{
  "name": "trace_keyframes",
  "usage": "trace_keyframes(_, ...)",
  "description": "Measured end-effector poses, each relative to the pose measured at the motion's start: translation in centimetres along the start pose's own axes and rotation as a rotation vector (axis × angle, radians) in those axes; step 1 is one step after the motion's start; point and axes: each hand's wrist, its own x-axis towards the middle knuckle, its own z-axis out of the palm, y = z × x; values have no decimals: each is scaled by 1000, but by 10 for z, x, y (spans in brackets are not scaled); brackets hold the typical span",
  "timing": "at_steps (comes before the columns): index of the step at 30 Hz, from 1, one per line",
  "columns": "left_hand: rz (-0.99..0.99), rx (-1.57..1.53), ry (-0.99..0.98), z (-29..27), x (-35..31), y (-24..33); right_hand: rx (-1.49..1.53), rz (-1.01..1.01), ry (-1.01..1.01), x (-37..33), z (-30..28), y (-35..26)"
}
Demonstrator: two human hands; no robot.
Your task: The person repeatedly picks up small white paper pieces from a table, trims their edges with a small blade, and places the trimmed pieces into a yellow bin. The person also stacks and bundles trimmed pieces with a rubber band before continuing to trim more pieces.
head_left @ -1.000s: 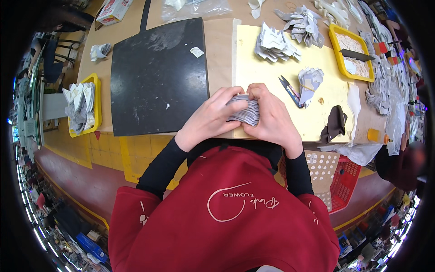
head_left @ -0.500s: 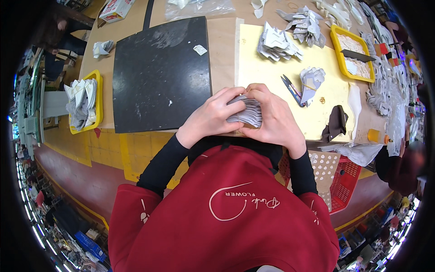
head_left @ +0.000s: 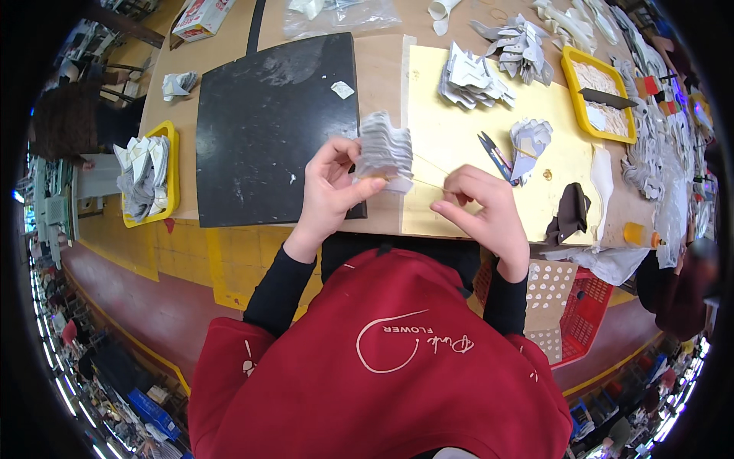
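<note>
A stack of thin grey-white cut pieces point(head_left: 386, 149) with wavy edges stands in my left hand point(head_left: 329, 187), whose thumb and fingers clamp it above the table's near edge. From the stack a thin yellowish rubber band point(head_left: 430, 172) runs taut to my right hand point(head_left: 485, 206), which pinches its other end. To the right lies a similar grey bundle point(head_left: 533, 138) with a band around it. Dark-handled snips point(head_left: 497, 157) rest beside that bundle on a pale yellow board point(head_left: 436, 214). How far the band wraps the held stack is hidden.
A black mat point(head_left: 275, 138) covers the table's left part, with a white scrap point(head_left: 342, 90) on it. Yellow trays of pieces stand left point(head_left: 174, 183) and far right point(head_left: 567, 76). Loose grey stacks point(head_left: 470, 76) and a dark brown piece point(head_left: 569, 214) lie on the right.
Both hands were close together around the stack. My left hand has turned and lifted the stack leftward, while my right hand has drawn away to the lower right, stretching the rubber band.
</note>
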Motion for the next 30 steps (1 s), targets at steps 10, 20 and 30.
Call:
trace_keyframes(10,-187,-335,187,29,1,1,1252,-322,265,-8,22,-3)
trace_keyframes(20,-168,-309,29,33,-3,2,1811,89,355,9,54,8)
trace_keyframes(30,-375,-208,-126,7,-7,16,1453,302,201,16,52,13)
